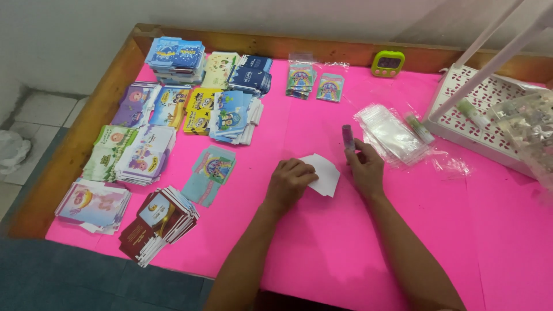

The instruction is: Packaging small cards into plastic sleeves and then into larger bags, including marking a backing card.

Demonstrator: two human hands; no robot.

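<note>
While the left hand (290,181) presses flat on a white paper card (324,173), the right hand (365,167) pinches a small purple tube (347,137) upright on the glossy pink table (357,242).

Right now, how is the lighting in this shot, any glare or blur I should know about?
Head view: even, soft light, with only faint shadows under the left hand and right hand; mild glare on the clear plastic sleeves; the white rack and the right edge look slightly blurred; the table rim bends a little from wide-angle distortion.
</note>
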